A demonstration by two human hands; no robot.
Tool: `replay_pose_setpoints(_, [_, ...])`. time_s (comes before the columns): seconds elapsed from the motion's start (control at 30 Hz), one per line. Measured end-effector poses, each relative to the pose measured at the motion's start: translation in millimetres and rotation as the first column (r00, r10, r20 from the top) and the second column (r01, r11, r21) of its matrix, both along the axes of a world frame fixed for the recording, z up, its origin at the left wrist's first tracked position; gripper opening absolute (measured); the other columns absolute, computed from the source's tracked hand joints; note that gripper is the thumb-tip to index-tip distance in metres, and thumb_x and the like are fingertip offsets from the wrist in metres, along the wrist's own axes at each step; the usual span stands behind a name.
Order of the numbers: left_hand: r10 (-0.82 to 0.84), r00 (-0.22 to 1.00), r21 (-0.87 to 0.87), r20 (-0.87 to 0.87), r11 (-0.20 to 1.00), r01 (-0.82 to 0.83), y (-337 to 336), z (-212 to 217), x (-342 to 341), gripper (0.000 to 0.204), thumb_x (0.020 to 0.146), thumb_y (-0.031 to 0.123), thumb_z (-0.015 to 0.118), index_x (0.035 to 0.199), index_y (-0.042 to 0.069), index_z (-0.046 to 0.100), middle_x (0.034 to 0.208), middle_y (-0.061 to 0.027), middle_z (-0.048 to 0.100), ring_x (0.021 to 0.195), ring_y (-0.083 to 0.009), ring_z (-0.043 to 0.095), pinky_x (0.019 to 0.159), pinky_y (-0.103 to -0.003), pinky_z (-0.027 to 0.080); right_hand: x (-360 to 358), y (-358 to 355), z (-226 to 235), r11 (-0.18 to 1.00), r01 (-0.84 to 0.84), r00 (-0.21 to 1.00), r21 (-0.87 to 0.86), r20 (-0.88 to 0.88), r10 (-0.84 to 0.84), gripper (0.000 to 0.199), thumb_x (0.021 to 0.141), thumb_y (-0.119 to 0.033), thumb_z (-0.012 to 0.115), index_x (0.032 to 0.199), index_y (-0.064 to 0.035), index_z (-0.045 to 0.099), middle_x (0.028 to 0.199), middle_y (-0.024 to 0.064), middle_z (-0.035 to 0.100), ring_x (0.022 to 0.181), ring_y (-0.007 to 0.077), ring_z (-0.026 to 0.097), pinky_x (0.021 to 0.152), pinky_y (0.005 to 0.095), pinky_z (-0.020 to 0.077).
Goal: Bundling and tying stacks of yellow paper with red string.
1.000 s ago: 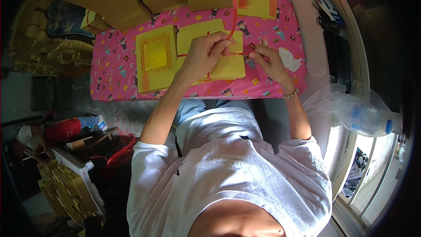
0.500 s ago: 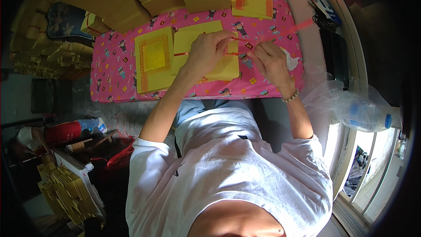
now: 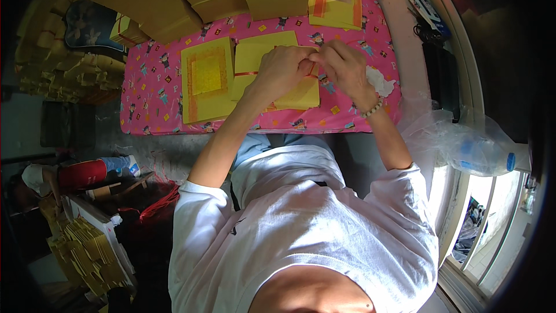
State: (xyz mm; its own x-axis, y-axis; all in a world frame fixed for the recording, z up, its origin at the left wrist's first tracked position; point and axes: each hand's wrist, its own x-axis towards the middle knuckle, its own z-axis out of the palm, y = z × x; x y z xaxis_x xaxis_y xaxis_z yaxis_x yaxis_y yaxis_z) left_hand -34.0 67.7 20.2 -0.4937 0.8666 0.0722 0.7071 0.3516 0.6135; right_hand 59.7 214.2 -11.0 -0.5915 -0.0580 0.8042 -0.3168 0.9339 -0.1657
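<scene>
Pink patterned tablecloth (image 3: 152, 113), yellow bundle (image 3: 249, 61), grey floor (image 3: 152, 146)

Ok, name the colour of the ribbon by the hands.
The ribbon is red, clearest in the head view.

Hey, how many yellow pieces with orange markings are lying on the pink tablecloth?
2: a yellow piece left of the red-banded bundle, and a second one farther back, right of the tall stacks. More may be hidden.

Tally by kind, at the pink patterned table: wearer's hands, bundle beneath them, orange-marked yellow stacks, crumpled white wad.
Left hand and right hand: 2
Red-banded flat yellow paper bundle: 1
Flat yellow stacks with orange markings: 2
Crumpled white wad: 1
Total: 6
</scene>
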Motion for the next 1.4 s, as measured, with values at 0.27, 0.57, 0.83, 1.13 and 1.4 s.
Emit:
replay_pose_setpoints(0.27, [-0.046, 0.970, 0.226, 0.239, 0.974, -0.009, -10.6, -7.1, 2.9, 0.020, 0.086, 0.025, 0.058, 0.092, 0.008, 0.066, 0.072, -0.0140, 0.064, 0.065, -0.0316, 0.061, 0.060, -0.040, 0.047, -2.0, 0.4, 3.9, 0.992, 0.066, 0.997, -0.111, 0.034, -0.063, 0.026, 0.078, -0.023, 0.070, 0.067, -0.0063, 0.053, 0.058, 0.0070, 0.049, 0.050, 0.0226, 0.049, 0.044, 0.0342, 0.0375])
replay_pose_setpoints(0.57, [-0.031, 0.933, 0.156, 0.360, 0.987, -0.027, -9.3, -15.6, -8.2, 0.019, 0.085, 0.020, 0.061, 0.089, 0.003, 0.068, 0.065, -0.0106, 0.063, 0.059, -0.0175, 0.062, 0.058, -0.031, 0.047, 14.5, -8.5, 16.7, 0.877, 0.025, 0.946, -0.480, 0.296, 0.135, 0.012, 0.083, -0.010, 0.068, 0.082, -0.0001, 0.061, 0.065, 0.0043, 0.058, 0.055, 0.0068, 0.053, 0.048, 0.0228, 0.0400])
replay_pose_setpoints(0.83, [-0.180, 0.749, 0.260, 0.638, 0.966, 0.010, -8.9, -21.1, -18.6, 0.010, 0.081, 0.006, 0.063, 0.086, -0.001, 0.066, 0.074, -0.0055, 0.067, 0.070, -0.0089, 0.064, 0.065, -0.023, 0.050, 53.5, -35.2, 11.6, 0.842, 0.136, 0.878, -0.523, 0.457, 0.142, 0.011, 0.082, -0.009, 0.066, 0.089, -0.0003, 0.062, 0.078, 0.0098, 0.059, 0.061, 0.0221, 0.059, 0.054, 0.0296, 0.0463])
replay_pose_setpoints(1.13, [-0.069, 0.936, 0.163, 0.346, 0.987, 0.012, -16.9, -9.1, -0.3, 0.009, 0.074, 0.006, 0.064, 0.083, 0.005, 0.063, 0.072, -0.0033, 0.066, 0.065, -0.0131, 0.064, 0.061, -0.028, 0.049, 59.0, -23.5, 49.2, 0.869, 0.230, 0.878, -0.437, 0.478, 0.008, 0.013, 0.083, -0.006, 0.063, 0.094, -0.0015, 0.062, 0.086, 0.0131, 0.060, 0.073, 0.0256, 0.063, 0.063, 0.0322, 0.0483])
replay_pose_setpoints(1.4, [-0.179, 0.981, 0.196, -0.071, 0.962, 0.190, -19.0, -0.5, 2.6, 0.019, 0.073, 0.000, 0.058, 0.089, 0.009, 0.061, 0.073, -0.0037, 0.063, 0.070, -0.0223, 0.063, 0.057, -0.036, 0.046, 22.4, -14.8, -0.9, 0.774, 0.012, 0.842, -0.633, 0.424, 0.333, 0.018, 0.078, -0.001, 0.067, 0.094, -0.0001, 0.058, 0.088, 0.0089, 0.053, 0.069, 0.0165, 0.058, 0.061, 0.0269, 0.0475])
